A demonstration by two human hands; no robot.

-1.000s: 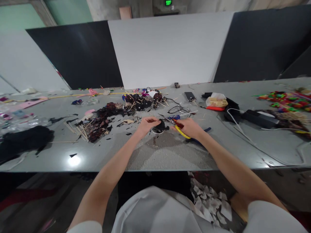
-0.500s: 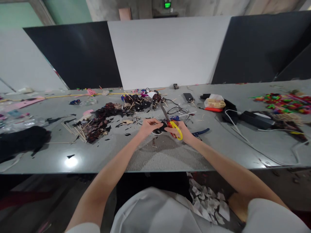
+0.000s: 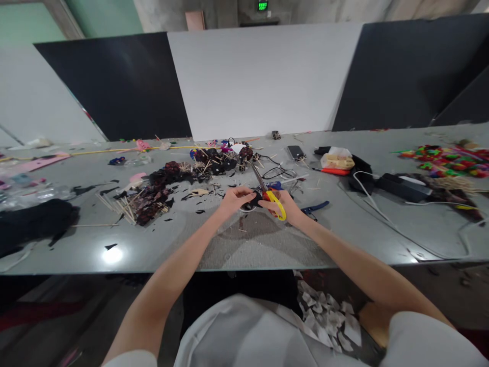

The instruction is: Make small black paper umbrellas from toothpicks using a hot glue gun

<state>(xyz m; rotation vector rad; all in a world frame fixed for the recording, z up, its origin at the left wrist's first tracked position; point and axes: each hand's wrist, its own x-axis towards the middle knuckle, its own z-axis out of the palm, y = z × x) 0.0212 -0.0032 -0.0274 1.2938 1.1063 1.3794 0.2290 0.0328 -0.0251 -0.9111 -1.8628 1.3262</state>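
Observation:
My left hand (image 3: 236, 200) pinches a small piece of black cloth (image 3: 252, 199) at the middle of the table. My right hand (image 3: 287, 205) is closed on scissors with yellow and red handles (image 3: 281, 208), their blades pointing away toward the back. Its fingertips also reach the cloth's right side, so both hands meet at the piece. Beneath the hands, part of a white ring-shaped thing (image 3: 249, 209) shows; the rest is hidden. Beyond the blade tips lies a row of black bundles with wooden sticks poking out (image 3: 217, 164).
Dark patterned cloth with sticks (image 3: 147, 206) and black scraps lie to the left. Blue-handled pliers (image 3: 316, 207) rest just right of my right hand. Farther right are a phone (image 3: 295, 152), an orange-handled tool (image 3: 335, 172) and a white cable (image 3: 393, 224). Upright panels (image 3: 267, 81) stand behind.
Almost nothing differs. Both hands keep their hold on the cloth and the scissors; the whole view has shifted very slightly.

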